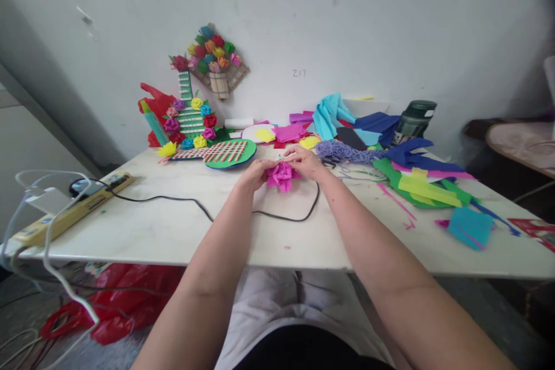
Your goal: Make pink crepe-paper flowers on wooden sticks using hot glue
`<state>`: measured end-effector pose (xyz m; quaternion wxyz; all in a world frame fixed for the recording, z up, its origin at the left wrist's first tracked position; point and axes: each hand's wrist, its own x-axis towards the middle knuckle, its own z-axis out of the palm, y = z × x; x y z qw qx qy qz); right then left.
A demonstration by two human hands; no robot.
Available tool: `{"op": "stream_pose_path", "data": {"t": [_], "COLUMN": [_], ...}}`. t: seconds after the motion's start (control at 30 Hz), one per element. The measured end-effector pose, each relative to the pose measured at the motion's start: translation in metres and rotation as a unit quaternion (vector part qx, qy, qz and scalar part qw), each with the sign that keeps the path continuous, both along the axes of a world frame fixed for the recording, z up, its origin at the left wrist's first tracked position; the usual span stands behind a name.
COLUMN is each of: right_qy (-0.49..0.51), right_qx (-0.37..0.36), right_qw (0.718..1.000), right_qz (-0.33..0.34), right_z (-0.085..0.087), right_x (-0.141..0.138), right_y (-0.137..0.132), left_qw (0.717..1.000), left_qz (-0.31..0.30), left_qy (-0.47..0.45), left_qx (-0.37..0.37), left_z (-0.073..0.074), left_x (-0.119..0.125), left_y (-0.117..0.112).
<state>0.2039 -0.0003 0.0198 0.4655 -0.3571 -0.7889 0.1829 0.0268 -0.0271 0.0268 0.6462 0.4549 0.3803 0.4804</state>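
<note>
If it looks this flimsy, pinch the pink flower (281, 176) lightly

While the left hand (260, 171) has the left edge between its fingers, the right hand (304, 162) grips the upper right. It's around mid-worktop (169, 231), just beyond the black cord (289, 219) and left of the purple yarn (349, 153); can't tell if it's touching down. Looks like crinkly paper, so my guess is super light, soft, not slippery, but easy to tear or crush. I'd hold it where it's gathered thickest, not by the loose edges.
</note>
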Motion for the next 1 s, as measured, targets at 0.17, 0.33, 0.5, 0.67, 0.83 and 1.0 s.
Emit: {"op": "stream_pose_path", "data": {"t": [0.17, 0.33, 0.5, 0.67, 0.83, 1.0], "right_qy": [0.004, 0.026, 0.066, 0.107, 0.113, 0.101], "right_qx": [0.004, -0.011, -0.041, -0.074, -0.066, -0.065], "right_qw": [1.0, 0.999, 0.996, 0.99, 0.991, 0.992], "right_qz": [0.008, 0.029, 0.044, 0.048, 0.038, 0.043], "right_z": [0.0013, 0.0041, 0.002, 0.0004, 0.0025, 0.0025], "right_x": [0.0001, 0.0007, 0.0013, -0.0016, -0.005, -0.0053], "right_y": [-0.002, -0.006, -0.0071, -0.0079, -0.0087, -0.0086], "left_qw": [1.0, 1.0, 0.999, 0.994, 0.993, 0.996], "left_qz": [0.003, 0.016, -0.007, -0.001, -0.007, 0.004], "left_qy": [-0.008, 0.006, 0.033, 0.055, 0.043, 0.024], "left_qx": [-0.006, 0.005, 0.036, 0.092, 0.112, 0.09], "left_z": [-0.0042, -0.0054, -0.0053, -0.0075, -0.0068, -0.0081], "left_x": [0.0011, 0.0022, 0.0012, -0.0012, 0.0, 0.0013], "left_y": [0.0015, 0.0021, 0.0008, 0.0017, 0.001, 0.0034]}}
